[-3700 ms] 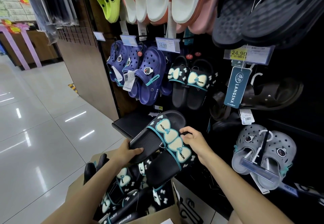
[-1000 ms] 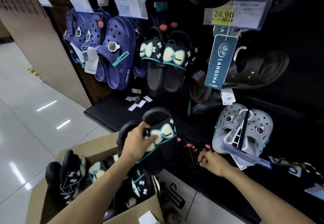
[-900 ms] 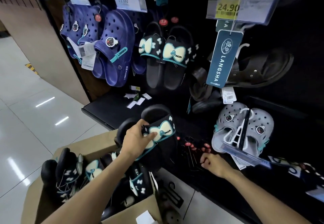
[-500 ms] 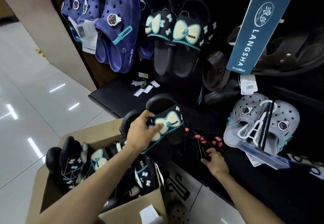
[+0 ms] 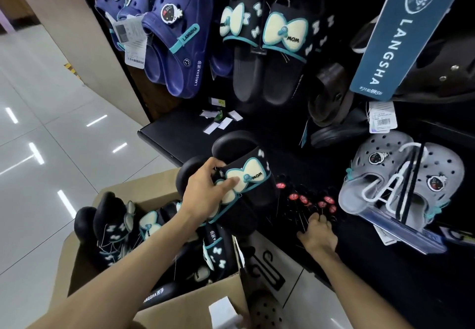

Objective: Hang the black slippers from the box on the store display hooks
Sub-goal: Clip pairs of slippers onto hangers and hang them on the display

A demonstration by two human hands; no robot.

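- Head view: my left hand (image 5: 205,195) grips a pair of black slippers (image 5: 244,182) above the open box (image 5: 195,300).
- My right hand (image 5: 317,233) touches the loose hooks (image 5: 305,200) on the black shelf (image 5: 180,133), fingers curled, grip unclear.

Single head-worn wide-angle view, looking forward and down, close to display wall (image 5: 295,133) filling upper right of frame; box (image 5: 180,300) lower left, floor (image 5: 51,135) far left.
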